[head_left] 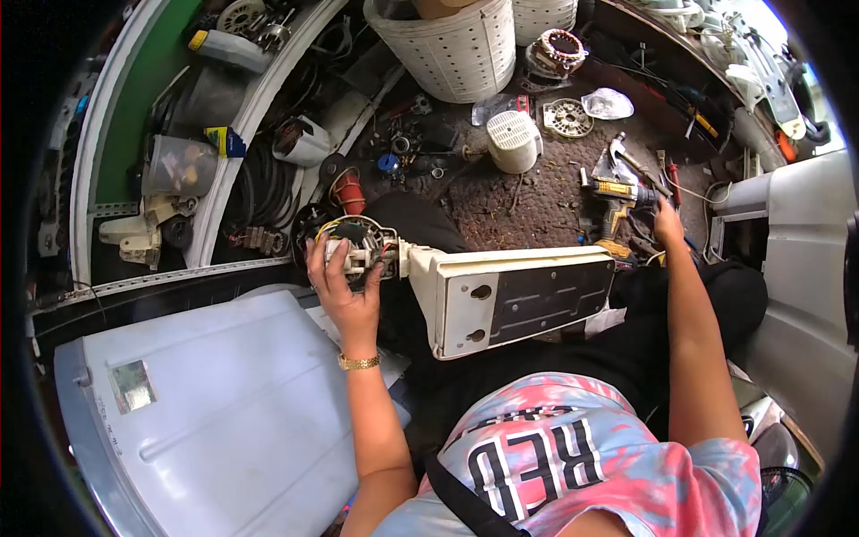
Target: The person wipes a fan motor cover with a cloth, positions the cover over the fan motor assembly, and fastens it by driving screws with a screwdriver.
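Note:
My left hand (347, 291) is wrapped round an exposed fan motor (362, 246) with loose yellow and red wires. The motor joins a cream wall-fan base (510, 300), which lies tilted across my lap with its dark back plate and keyhole slots facing up. My right hand (667, 225) reaches down to the tools on the floor at the right, fingers bent together. Close by its fingertips are a yellow and black cordless drill (617, 210) and the handle end of a hammer (640, 166). What those fingers grip is hidden.
A white perforated basket (447, 54) stands at the back. On the dirty floor are a white motor cover (514, 141), a copper-wound stator (557, 54) and a metal end plate (568, 117). Cluttered shelving (215, 215) and a large grey panel (215, 403) are at my left.

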